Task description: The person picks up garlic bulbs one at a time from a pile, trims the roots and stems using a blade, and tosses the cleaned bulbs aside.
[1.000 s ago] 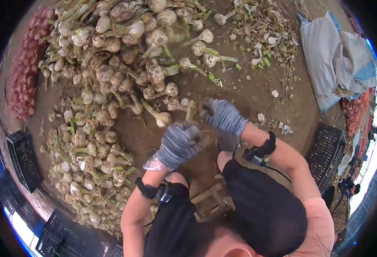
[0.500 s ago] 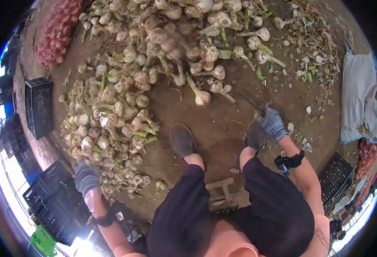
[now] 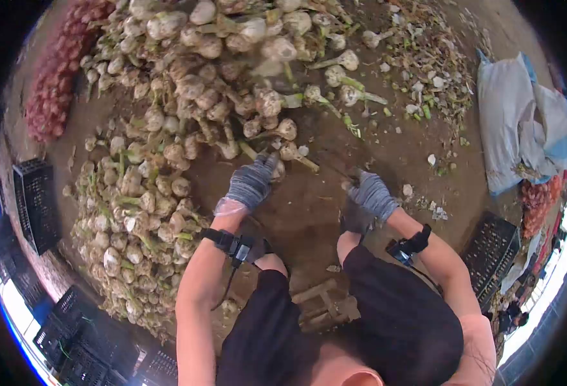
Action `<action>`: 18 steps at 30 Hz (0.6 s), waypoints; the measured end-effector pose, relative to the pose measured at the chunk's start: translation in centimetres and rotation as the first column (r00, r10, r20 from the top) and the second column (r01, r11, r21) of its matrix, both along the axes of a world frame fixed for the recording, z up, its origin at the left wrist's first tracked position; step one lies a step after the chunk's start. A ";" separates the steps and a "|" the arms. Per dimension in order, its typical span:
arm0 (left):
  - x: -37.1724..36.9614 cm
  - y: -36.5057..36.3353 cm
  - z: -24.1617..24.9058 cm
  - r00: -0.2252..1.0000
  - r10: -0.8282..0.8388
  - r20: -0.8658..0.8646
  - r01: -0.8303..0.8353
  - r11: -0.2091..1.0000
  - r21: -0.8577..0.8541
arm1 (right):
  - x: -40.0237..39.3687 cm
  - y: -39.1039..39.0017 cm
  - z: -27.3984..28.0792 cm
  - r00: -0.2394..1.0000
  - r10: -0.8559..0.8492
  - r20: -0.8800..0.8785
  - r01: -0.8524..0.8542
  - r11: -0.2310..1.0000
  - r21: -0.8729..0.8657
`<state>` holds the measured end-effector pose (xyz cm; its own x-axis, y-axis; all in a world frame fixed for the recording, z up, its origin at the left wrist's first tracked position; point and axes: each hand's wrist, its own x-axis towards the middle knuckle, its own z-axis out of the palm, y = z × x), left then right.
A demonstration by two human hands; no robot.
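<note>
My left hand (image 3: 251,183), in a grey glove, reaches down with its fingers on a single garlic bulb (image 3: 278,170) at the lower edge of the large garlic heap (image 3: 213,83). The fingers partly cover that bulb. My right hand (image 3: 371,194), also gloved, is closed around a thin knife (image 3: 335,168) whose blade points up and left toward the bulb. The knife's handle is mostly hidden in the fist. Another garlic bulb with a cut stem (image 3: 290,152) lies just beyond my left fingertips.
A second garlic pile (image 3: 135,238) spreads at the left. Red net sacks (image 3: 61,77) lie upper left, black crates (image 3: 36,206) at both sides. Stem scraps (image 3: 431,83) and a white sack (image 3: 512,122) are at the right. A low wooden stool (image 3: 322,305) stands between the legs.
My left hand has moved from the far left pile to the bulb near the middle and touches it. My right hand has shifted slightly left, still with the knife. The view has shifted.
</note>
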<state>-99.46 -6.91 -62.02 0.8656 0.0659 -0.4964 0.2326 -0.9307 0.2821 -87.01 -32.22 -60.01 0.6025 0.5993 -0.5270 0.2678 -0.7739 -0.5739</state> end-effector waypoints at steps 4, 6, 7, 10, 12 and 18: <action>-0.7 -2.7 0.3 0.822 0.554 -0.133 -0.505 0.600 -0.621 | -0.8 2.4 3.4 1.000 -0.005 0.022 0.004 0.999 0.033; -0.5 -3.6 0.1 0.837 0.538 -0.098 -0.454 0.583 -0.674 | -1.2 3.4 4.2 0.997 0.050 0.059 -0.053 0.997 0.057; -0.5 -4.1 0.0 0.846 0.529 -0.065 -0.405 0.559 -0.724 | -1.3 3.7 4.7 0.989 0.111 0.097 -0.119 0.990 0.078; -1.0 -5.4 0.3 0.857 0.514 0.035 -0.248 0.471 -0.847 | -1.2 5.0 6.9 0.945 0.287 0.158 -0.293 0.956 0.020; -0.9 -6.0 1.4 0.858 0.508 0.067 -0.190 0.437 -0.879 | -1.3 5.3 6.8 0.914 0.363 0.180 -0.364 0.931 -0.028; -0.7 -6.1 5.0 0.849 0.529 -0.012 -0.367 0.574 -0.732 | -0.9 5.1 5.8 0.788 0.402 0.466 -0.444 0.896 -0.022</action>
<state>-100.17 -13.01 -56.98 0.8993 0.1846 -0.3964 0.4320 -0.2344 0.8709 -87.94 -27.13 -54.20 0.4332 0.8791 -0.1986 0.7996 -0.4766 -0.3654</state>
